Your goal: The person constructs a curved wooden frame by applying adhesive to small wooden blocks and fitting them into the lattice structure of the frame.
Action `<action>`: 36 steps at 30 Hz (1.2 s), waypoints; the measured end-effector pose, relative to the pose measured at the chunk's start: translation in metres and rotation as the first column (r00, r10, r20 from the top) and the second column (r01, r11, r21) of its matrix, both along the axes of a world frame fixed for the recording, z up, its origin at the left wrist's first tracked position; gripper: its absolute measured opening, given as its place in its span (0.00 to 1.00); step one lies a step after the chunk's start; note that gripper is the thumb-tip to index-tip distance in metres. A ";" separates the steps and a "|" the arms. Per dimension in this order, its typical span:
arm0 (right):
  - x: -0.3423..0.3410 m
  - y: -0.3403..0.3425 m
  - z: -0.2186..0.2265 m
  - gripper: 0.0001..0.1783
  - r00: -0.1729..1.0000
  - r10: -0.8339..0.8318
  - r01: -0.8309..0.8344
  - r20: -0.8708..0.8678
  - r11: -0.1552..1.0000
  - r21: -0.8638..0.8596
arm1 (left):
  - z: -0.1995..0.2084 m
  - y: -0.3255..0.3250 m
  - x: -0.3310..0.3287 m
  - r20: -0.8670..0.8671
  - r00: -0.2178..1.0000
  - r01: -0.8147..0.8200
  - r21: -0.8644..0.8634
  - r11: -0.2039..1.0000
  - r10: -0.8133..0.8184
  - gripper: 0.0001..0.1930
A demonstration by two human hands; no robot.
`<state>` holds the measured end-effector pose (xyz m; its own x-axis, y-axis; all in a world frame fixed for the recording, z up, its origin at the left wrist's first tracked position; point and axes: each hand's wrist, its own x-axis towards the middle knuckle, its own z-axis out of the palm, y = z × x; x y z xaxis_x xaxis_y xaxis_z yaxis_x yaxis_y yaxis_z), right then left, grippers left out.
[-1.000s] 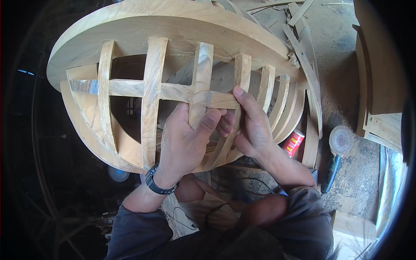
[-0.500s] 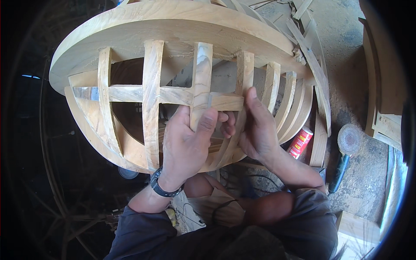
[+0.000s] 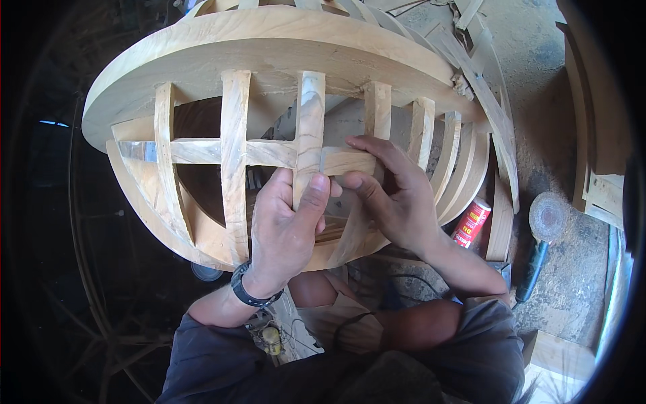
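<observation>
A rounded wooden frame with a thick curved rim [image 3: 269,27] fills the upper middle, and several upright slats curve down from it. My left hand [image 3: 284,219], with a dark band on its wrist, is closed around the lower part of the middle slat [image 3: 311,121], thumb in front. To its right, a short wooden block [image 3: 342,161] bridges the gap toward the neighbouring slat [image 3: 378,111]. My right hand [image 3: 407,202] pinches that block's right end between thumb and fingers. Left of the middle slat, short crosspieces [image 3: 196,151] lie in line with the block.
A red and white tube-shaped container [image 3: 472,222] lies at the frame's right side. An angle grinder [image 3: 535,262] with a round disc rests on the dusty floor beyond it. Long wooden strips [image 3: 481,94] lean at the upper right, and boards [image 3: 602,135] stand at the far right.
My right hand has shifted from behind the right slat to a pinch on the block's right end. My left thumb sits slightly lower on the middle slat.
</observation>
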<state>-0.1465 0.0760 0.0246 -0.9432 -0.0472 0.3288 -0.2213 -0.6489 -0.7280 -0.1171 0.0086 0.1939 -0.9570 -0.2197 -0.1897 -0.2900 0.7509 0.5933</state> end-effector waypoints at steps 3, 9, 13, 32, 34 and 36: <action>-0.006 0.015 0.009 0.29 1.000 0.014 -0.014 0.001 0.976 0.216 | -0.002 -0.005 -0.002 0.014 1.000 0.028 0.038 0.999 -0.028 0.16; -0.012 0.017 0.012 0.30 0.766 -0.533 0.640 -0.360 0.684 0.350 | 0.000 -0.006 -0.003 0.013 1.000 -0.001 0.255 0.967 -0.003 0.14; -0.020 0.019 0.021 0.26 0.780 -0.380 0.593 -0.497 0.703 0.393 | 0.000 -0.010 -0.001 0.017 0.996 -0.086 0.385 0.919 0.086 0.13; -0.026 0.013 0.023 0.24 0.853 -0.231 0.439 -0.469 0.802 0.404 | -0.006 -0.007 0.001 -0.051 0.990 0.123 -0.168 0.978 -0.134 0.16; -0.025 0.013 0.024 0.24 0.858 -0.235 0.436 -0.457 0.804 0.404 | -0.006 -0.007 0.000 -0.049 0.989 0.127 -0.161 0.979 -0.137 0.16; -0.024 0.016 0.026 0.24 0.860 -0.245 0.444 -0.447 0.791 0.420 | -0.006 -0.006 -0.002 -0.049 0.990 0.126 -0.155 0.980 -0.135 0.16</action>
